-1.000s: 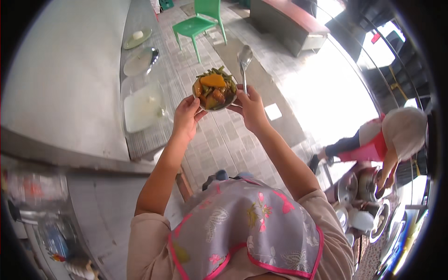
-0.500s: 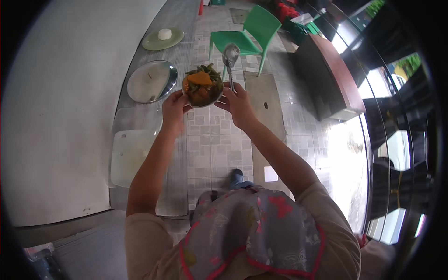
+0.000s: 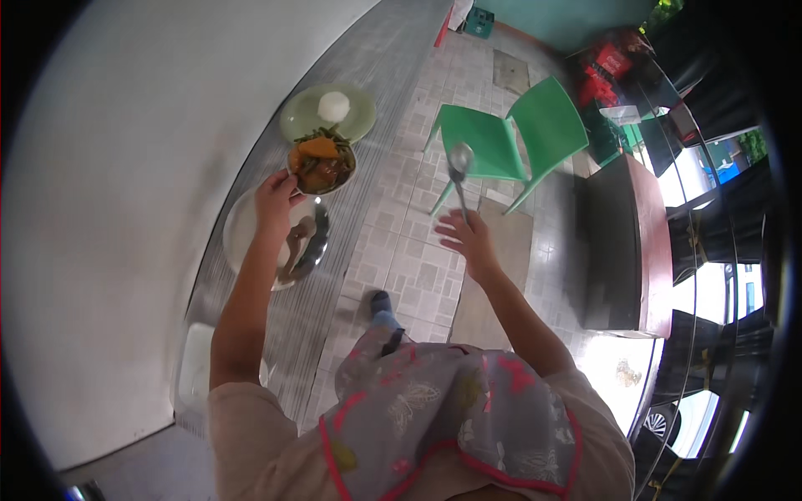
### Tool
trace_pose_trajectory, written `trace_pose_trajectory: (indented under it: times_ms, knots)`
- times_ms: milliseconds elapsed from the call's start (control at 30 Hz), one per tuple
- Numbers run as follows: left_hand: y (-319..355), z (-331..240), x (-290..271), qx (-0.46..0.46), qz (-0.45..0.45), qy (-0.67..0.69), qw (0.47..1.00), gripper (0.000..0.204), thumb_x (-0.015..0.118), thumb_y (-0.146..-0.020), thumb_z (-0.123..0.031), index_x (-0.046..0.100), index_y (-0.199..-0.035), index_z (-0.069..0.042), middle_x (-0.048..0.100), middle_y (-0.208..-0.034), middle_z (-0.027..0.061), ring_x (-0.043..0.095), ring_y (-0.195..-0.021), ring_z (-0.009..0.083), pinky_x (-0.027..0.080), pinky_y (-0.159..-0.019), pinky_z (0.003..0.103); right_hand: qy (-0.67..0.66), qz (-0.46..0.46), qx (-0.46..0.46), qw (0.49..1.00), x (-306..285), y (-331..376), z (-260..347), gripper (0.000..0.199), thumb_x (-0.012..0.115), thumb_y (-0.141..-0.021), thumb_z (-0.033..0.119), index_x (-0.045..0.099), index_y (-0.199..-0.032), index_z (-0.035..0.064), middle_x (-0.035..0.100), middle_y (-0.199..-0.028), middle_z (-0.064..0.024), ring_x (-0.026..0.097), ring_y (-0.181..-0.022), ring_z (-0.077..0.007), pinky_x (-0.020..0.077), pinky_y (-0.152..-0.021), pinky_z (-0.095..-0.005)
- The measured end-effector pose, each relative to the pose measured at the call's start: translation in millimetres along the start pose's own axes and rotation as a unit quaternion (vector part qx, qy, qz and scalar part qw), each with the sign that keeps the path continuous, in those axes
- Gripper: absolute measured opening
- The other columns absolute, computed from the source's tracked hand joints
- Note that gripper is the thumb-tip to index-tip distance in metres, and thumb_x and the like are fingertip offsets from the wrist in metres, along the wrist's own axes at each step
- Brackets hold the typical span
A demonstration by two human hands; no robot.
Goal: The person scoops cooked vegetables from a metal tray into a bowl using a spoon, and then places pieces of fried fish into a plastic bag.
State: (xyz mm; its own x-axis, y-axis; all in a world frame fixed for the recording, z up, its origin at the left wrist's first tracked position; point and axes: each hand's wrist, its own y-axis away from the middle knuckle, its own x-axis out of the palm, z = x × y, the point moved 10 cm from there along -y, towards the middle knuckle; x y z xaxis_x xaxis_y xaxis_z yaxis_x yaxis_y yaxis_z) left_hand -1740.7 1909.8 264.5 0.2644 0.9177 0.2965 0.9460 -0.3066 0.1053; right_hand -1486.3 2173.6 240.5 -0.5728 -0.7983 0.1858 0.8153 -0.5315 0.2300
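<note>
While our left hand grips the bowl of vegetables over the counter, our right hand secures a spoon beyond its right edge; a green plate carries a white mound.

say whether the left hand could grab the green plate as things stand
Probably not: the left hand is taken up with the bowl of food. The green plate looks near enough, though the bowl covers part of its near edge in this view.

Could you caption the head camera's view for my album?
Left hand holding a bowl of food, right hand a spoon, with a green chair ahead.
</note>
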Motion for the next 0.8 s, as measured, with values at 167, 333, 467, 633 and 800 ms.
trace_pose_trajectory:
  times_ms: [167,333,467,633,800]
  knots:
    - [-117,15,41,-0.003,-0.024,0.000,1.000,0.023,0.054,-0.081,-0.007,0.053,-0.101,0.005,0.056,-0.087,0.0081,0.058,-0.074,0.0155,0.052,-0.063,0.027,0.039,-0.146,0.046,0.987,-124,-37,-8,0.026,0.047,-0.087,0.020,0.046,-0.107,0.0048,0.057,-0.096,-0.0107,0.058,-0.086,-0.0192,0.0479,-0.071,-0.0307]
    - [-238,38,87,0.004,-0.013,-0.007,1.000,0.024,0.054,-0.081,-0.007,0.053,-0.102,0.006,0.056,-0.086,0.0086,0.058,-0.074,0.0157,0.053,-0.061,0.027,0.026,-0.242,0.090,0.966,-204,-76,-32,0.023,0.046,-0.087,0.020,0.046,-0.105,0.0059,0.058,-0.087,-0.0084,0.058,-0.078,-0.0163,0.0478,-0.064,-0.0288]
    - [-335,71,109,0.004,-0.030,-0.034,0.999,0.022,0.055,-0.080,-0.006,0.055,-0.099,0.005,0.057,-0.084,0.0091,0.059,-0.071,0.0160,0.053,-0.061,0.027,0.092,-0.223,0.147,0.959,-248,-145,-57,0.021,0.046,-0.087,0.018,0.047,-0.104,0.0058,0.058,-0.081,-0.0069,0.058,-0.069,-0.0146,0.0473,-0.059,-0.0269]
    - [-407,100,103,-0.010,-0.078,-0.138,0.987,0.023,0.057,-0.079,-0.008,0.058,-0.098,0.005,0.059,-0.083,0.0100,0.059,-0.070,0.0158,0.053,-0.061,0.027,0.163,-0.139,0.147,0.966,-250,-255,-27,0.020,0.045,-0.087,0.017,0.047,-0.103,0.0043,0.058,-0.078,-0.0064,0.058,-0.065,-0.0132,0.0454,-0.056,-0.0249]
    - [-458,109,127,-0.033,-0.038,-0.250,0.967,0.025,0.060,-0.076,-0.008,0.059,-0.098,0.004,0.061,-0.080,0.0093,0.057,-0.064,0.0129,0.050,-0.056,0.026,0.224,-0.050,0.127,0.965,-245,-341,15,0.020,0.045,-0.087,0.016,0.046,-0.102,0.0033,0.057,-0.076,-0.0059,0.056,-0.065,-0.0127,0.0447,-0.058,-0.0239]
